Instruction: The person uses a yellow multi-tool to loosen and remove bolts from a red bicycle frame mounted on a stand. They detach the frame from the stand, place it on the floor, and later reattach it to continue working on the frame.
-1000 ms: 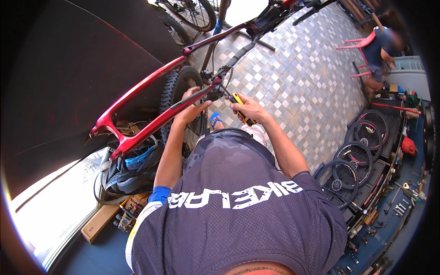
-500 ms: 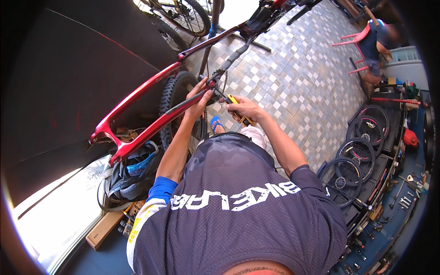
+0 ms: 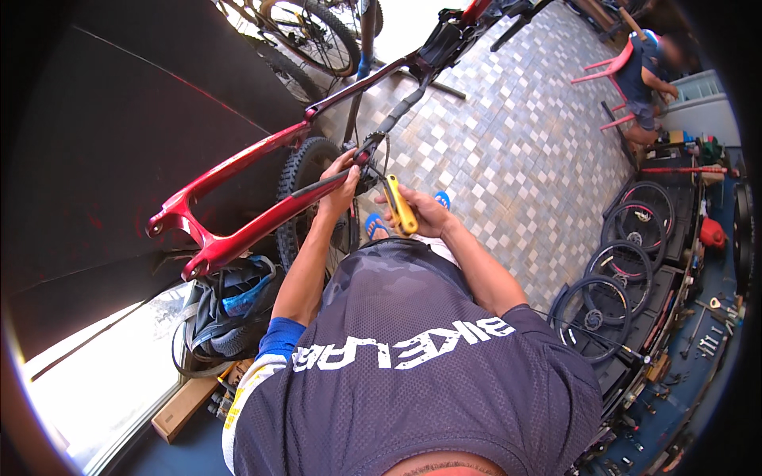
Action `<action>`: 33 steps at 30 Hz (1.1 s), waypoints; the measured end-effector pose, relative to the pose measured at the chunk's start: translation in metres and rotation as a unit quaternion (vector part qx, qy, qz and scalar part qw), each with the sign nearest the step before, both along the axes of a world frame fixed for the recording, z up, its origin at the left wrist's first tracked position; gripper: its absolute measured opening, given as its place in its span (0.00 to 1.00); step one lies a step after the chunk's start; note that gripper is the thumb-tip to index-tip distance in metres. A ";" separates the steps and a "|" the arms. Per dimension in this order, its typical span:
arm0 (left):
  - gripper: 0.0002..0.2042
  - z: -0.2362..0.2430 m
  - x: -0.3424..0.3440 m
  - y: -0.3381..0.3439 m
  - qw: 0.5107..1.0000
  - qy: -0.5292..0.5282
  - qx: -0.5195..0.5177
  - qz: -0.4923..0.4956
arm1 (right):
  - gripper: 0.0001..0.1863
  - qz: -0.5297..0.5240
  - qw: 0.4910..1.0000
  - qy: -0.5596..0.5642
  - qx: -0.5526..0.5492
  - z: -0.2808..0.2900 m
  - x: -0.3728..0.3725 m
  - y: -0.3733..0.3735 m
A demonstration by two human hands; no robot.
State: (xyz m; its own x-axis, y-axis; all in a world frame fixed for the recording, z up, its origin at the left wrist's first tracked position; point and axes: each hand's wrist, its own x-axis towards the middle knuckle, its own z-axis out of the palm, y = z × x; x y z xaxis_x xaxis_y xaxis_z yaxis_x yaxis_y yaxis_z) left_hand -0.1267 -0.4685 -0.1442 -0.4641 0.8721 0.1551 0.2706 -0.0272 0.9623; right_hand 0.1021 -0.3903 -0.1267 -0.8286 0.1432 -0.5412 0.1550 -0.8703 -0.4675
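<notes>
A red bicycle frame [image 3: 238, 242] without its rear wheel slants across the left side, its dropouts at the lower left. My left hand [image 3: 340, 190] wraps round the dark-covered stay close to the crank area, where a chainring [image 3: 376, 143] shows. In my right hand [image 3: 431, 214], just right of the crank area, is a yellow folding hex key set [image 3: 402, 206]. Its body points up and away from me. A thin dark key seems to reach from it toward the crank area; whether the two touch I cannot tell.
A knobby tyre [image 3: 295, 178] stands behind the frame, beside a dark wall. A bag [image 3: 230, 313] lies below the dropouts. At right are several wheels [image 3: 591, 317] and a tool-strewn blue bench [image 3: 683, 373]. A person [image 3: 641, 75] is by a red chair [image 3: 607, 67]. Tiled floor [image 3: 508, 174] lies ahead.
My right hand has come slightly lower and turned, so the yellow hex key set stands more upright with its broad side showing. My left hand keeps its grip on the frame.
</notes>
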 end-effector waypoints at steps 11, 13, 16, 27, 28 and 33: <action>0.19 0.007 -0.003 -0.002 1.000 0.011 -0.016 -0.019 | 0.36 -0.044 0.967 0.142 -0.206 -0.010 0.011 -0.008; 0.19 0.010 -0.001 -0.002 0.999 0.012 -0.028 -0.017 | 0.35 -0.031 0.968 0.141 -0.203 -0.011 0.010 -0.005; 0.19 0.009 -0.001 -0.002 1.000 0.010 -0.021 -0.016 | 0.33 -0.019 0.997 -0.065 0.034 0.002 0.008 -0.013; 0.20 0.005 -0.001 -0.002 1.000 -0.013 -0.021 -0.018 | 0.21 -0.039 0.711 -0.269 0.649 0.019 0.003 -0.022; 0.19 0.006 -0.001 -0.002 1.000 -0.007 -0.013 -0.014 | 0.21 -0.037 0.702 -0.263 0.660 0.016 0.002 -0.022; 0.20 0.004 -0.002 -0.004 0.999 -0.024 -0.011 -0.021 | 0.25 0.023 0.559 -0.285 0.779 0.017 0.000 -0.019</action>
State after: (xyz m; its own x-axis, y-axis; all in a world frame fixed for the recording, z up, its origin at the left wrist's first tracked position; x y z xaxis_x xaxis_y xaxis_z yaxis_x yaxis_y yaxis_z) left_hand -0.1283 -0.4729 -0.1397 -0.4336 0.8938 0.1141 0.2237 -0.0159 0.9745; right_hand 0.1017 -0.4088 -0.1097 -0.6073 0.7938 0.0320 0.6703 0.5336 -0.5157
